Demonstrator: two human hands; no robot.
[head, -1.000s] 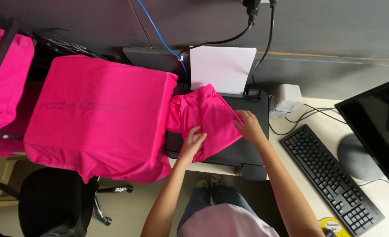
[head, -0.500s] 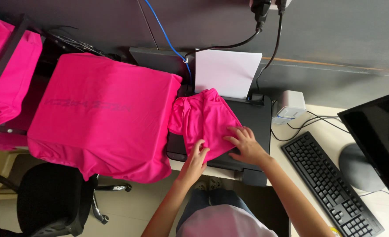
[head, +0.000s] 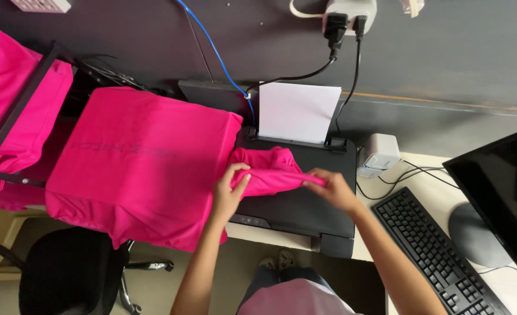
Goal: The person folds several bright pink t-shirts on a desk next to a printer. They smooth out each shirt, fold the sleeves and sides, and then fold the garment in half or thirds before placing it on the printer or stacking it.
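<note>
Pink shirt: a large shirt (head: 136, 175) lay spread flat over a raised board, its sleeve (head: 267, 172) trailing right onto the printer (head: 299, 207).
Left hand: the left hand (head: 229, 192) pressed the sleeve near the shoulder seam with loosely curled fingers, seemingly to pin the cloth there.
Right hand: the right hand (head: 331, 189) pinched the sleeve's far end and drew it taut, so the sleeve lay as a narrow fold between the two hands, which were well apart.
Printer: black, with white paper (head: 296, 111) standing upright in its rear tray; it served as a rest for the sleeve.
Counter: the pale counter (head: 422, 175) carried a black keyboard (head: 433, 251), a monitor (head: 503, 192) and a small white box (head: 378, 154).
Left side: more pink cloth (head: 13, 105) hung over a black rack; a black chair (head: 71, 280) stood below.
</note>
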